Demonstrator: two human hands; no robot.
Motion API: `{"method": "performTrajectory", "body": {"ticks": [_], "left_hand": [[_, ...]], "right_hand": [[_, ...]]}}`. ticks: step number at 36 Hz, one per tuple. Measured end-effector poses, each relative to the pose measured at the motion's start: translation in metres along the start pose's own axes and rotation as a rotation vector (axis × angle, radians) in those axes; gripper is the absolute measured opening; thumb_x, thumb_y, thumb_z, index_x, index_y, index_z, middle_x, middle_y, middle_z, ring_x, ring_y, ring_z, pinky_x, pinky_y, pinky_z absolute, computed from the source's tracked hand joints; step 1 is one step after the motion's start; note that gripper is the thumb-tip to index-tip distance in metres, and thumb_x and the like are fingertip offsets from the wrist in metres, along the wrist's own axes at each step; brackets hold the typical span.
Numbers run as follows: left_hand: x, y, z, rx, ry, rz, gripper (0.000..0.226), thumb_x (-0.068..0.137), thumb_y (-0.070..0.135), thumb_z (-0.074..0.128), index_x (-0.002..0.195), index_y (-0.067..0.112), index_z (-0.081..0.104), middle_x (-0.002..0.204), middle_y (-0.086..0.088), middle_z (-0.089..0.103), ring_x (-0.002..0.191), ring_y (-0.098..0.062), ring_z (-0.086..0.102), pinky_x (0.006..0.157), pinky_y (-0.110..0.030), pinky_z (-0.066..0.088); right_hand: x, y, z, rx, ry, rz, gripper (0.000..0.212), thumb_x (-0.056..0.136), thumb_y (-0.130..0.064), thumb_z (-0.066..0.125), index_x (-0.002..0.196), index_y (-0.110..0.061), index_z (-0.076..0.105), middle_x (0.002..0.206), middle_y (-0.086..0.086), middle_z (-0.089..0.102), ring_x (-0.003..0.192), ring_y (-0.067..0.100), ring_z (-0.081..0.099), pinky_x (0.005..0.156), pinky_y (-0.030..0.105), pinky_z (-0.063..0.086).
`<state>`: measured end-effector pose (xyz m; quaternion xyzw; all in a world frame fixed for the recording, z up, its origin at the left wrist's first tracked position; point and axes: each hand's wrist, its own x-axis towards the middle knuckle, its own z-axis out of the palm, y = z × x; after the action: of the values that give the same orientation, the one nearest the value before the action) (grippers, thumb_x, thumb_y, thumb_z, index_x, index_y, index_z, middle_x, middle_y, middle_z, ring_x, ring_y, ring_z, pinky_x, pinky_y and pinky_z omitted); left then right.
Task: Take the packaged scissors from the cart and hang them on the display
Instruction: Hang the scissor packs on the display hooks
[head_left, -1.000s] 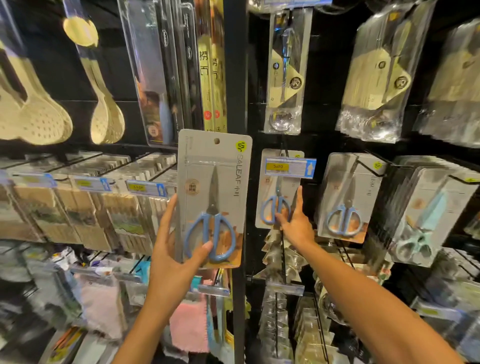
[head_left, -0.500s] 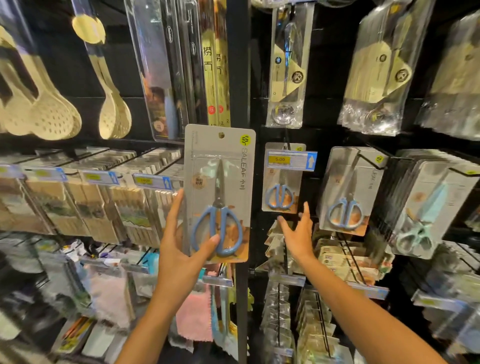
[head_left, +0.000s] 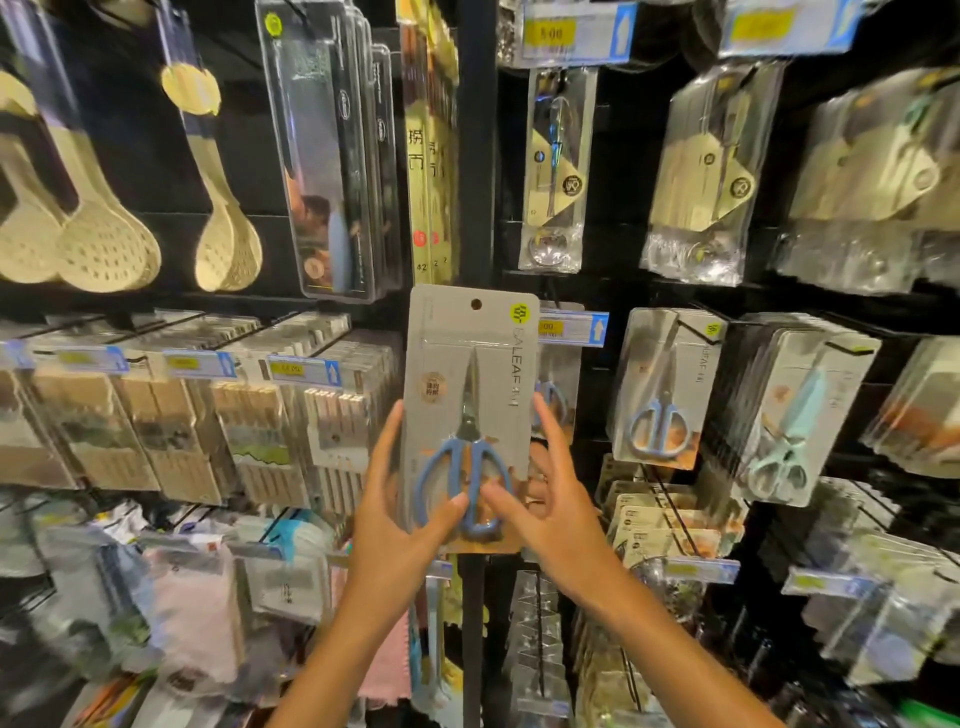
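Note:
A grey card pack of blue-handled scissors (head_left: 470, 374) is held upright in front of the black display post (head_left: 475, 156). My left hand (head_left: 400, 525) grips its lower left edge, thumb on the front. On the lower right edge sits my right hand (head_left: 550, 514), its thumb on the blue handles. Just behind the pack, to the right, a hook with a price tag (head_left: 571, 328) carries another such pack, mostly hidden. More packs of blue scissors (head_left: 660, 395) hang on the following hook to the right. The cart is out of view.
Pale green scissors packs (head_left: 789, 415) hang further right. Packaged spoons (head_left: 556, 171) hang above, slotted ladles (head_left: 104, 244) at upper left, boxed goods (head_left: 171, 415) on left hooks, cloths (head_left: 192, 613) below. Hooks and tags jut out all around.
My right hand left the hanging pack on the hook and came across to grip the held pack's right edge. The pack shifted right, in front of the post.

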<state>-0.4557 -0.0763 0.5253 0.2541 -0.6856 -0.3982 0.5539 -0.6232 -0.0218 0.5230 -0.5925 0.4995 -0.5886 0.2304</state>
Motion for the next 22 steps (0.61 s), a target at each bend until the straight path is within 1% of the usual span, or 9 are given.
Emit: {"method": "performTrajectory", "body": {"ticks": [3, 5, 6, 9, 11, 14, 16, 19, 22], "left_hand": [[-0.002, 0.001, 0.003, -0.012, 0.0, 0.007, 0.095, 0.083, 0.01, 0.078, 0.155, 0.04, 0.024, 0.14, 0.052, 0.033, 0.131, 0.023, 0.035, 0.094, 0.003, 0.036], [-0.004, 0.002, 0.006, -0.019, -0.006, 0.016, 0.094, 0.083, 0.014, 0.078, 0.155, 0.043, 0.023, 0.144, 0.049, 0.03, 0.134, 0.022, 0.033, 0.095, 0.003, 0.035], [-0.005, 0.002, 0.007, -0.025, -0.013, 0.018, 0.094, 0.083, 0.015, 0.077, 0.155, 0.043, 0.022, 0.145, 0.049, 0.03, 0.134, 0.022, 0.032, 0.095, 0.004, 0.034], [-0.007, 0.004, 0.014, -0.044, -0.055, 0.012, 0.094, 0.085, 0.013, 0.075, 0.155, 0.04, 0.019, 0.14, 0.054, 0.03, 0.129, 0.027, 0.032, 0.092, 0.006, 0.034], [-0.007, 0.005, 0.019, -0.042, -0.082, 0.019, 0.095, 0.085, 0.014, 0.075, 0.155, 0.042, 0.017, 0.142, 0.052, 0.03, 0.131, 0.024, 0.034, 0.094, 0.004, 0.035], [-0.005, 0.002, 0.022, -0.063, -0.139, 0.013, 0.091, 0.086, 0.024, 0.074, 0.153, 0.052, 0.019, 0.15, 0.036, 0.038, 0.137, 0.007, 0.043, 0.106, -0.018, 0.044], [0.0, 0.0, 0.025, -0.046, -0.153, 0.005, 0.081, 0.089, 0.031, 0.07, 0.15, 0.056, 0.024, 0.146, 0.026, 0.047, 0.134, 0.0, 0.05, 0.107, -0.03, 0.047], [0.015, -0.003, 0.029, 0.044, -0.07, 0.137, 0.066, 0.095, 0.028, 0.065, 0.152, 0.037, 0.033, 0.147, 0.012, 0.047, 0.136, -0.009, 0.049, 0.108, -0.03, 0.048], [0.04, -0.008, 0.032, 0.191, 0.024, 0.31, 0.061, 0.095, 0.018, 0.06, 0.152, 0.014, 0.038, 0.156, -0.002, 0.036, 0.144, -0.02, 0.039, 0.116, -0.035, 0.04]], "right_hand": [[-0.003, -0.004, -0.001, -0.048, 0.017, -0.032, 0.096, 0.094, -0.025, 0.07, 0.148, -0.066, 0.002, 0.134, -0.006, 0.059, 0.101, 0.023, 0.072, 0.087, 0.045, 0.061], [-0.005, -0.005, -0.004, -0.063, 0.044, -0.029, 0.093, 0.096, -0.023, 0.068, 0.147, -0.068, 0.005, 0.132, -0.001, 0.061, 0.101, 0.035, 0.07, 0.084, 0.049, 0.061], [-0.006, -0.005, -0.005, -0.067, 0.058, -0.024, 0.092, 0.097, -0.022, 0.067, 0.146, -0.069, 0.006, 0.128, -0.005, 0.063, 0.102, 0.04, 0.068, 0.082, 0.05, 0.061], [-0.01, -0.006, -0.01, -0.055, 0.089, -0.012, 0.091, 0.098, -0.019, 0.065, 0.145, -0.071, 0.007, 0.125, -0.02, 0.065, 0.1, 0.034, 0.07, 0.081, 0.046, 0.062], [-0.014, -0.007, -0.015, -0.033, 0.108, -0.012, 0.091, 0.098, -0.017, 0.065, 0.142, -0.074, 0.009, 0.127, -0.016, 0.066, 0.099, 0.025, 0.073, 0.081, 0.043, 0.062], [-0.019, -0.003, -0.021, -0.031, 0.159, -0.025, 0.091, 0.098, -0.015, 0.064, 0.143, -0.072, 0.011, 0.133, -0.019, 0.064, 0.104, 0.019, 0.072, 0.082, 0.041, 0.062], [-0.022, 0.0, -0.027, -0.032, 0.201, -0.028, 0.091, 0.097, -0.011, 0.064, 0.147, -0.067, 0.012, 0.134, -0.022, 0.063, 0.104, 0.019, 0.072, 0.083, 0.043, 0.062], [-0.028, 0.007, -0.038, -0.028, 0.258, -0.016, 0.091, 0.097, -0.008, 0.063, 0.143, -0.07, 0.016, 0.131, -0.023, 0.064, 0.102, 0.019, 0.072, 0.086, 0.045, 0.061], [-0.033, 0.019, -0.05, -0.027, 0.309, 0.039, 0.09, 0.096, -0.008, 0.064, 0.14, -0.074, 0.02, 0.139, -0.023, 0.058, 0.104, 0.031, 0.069, 0.087, 0.052, 0.059]]}}
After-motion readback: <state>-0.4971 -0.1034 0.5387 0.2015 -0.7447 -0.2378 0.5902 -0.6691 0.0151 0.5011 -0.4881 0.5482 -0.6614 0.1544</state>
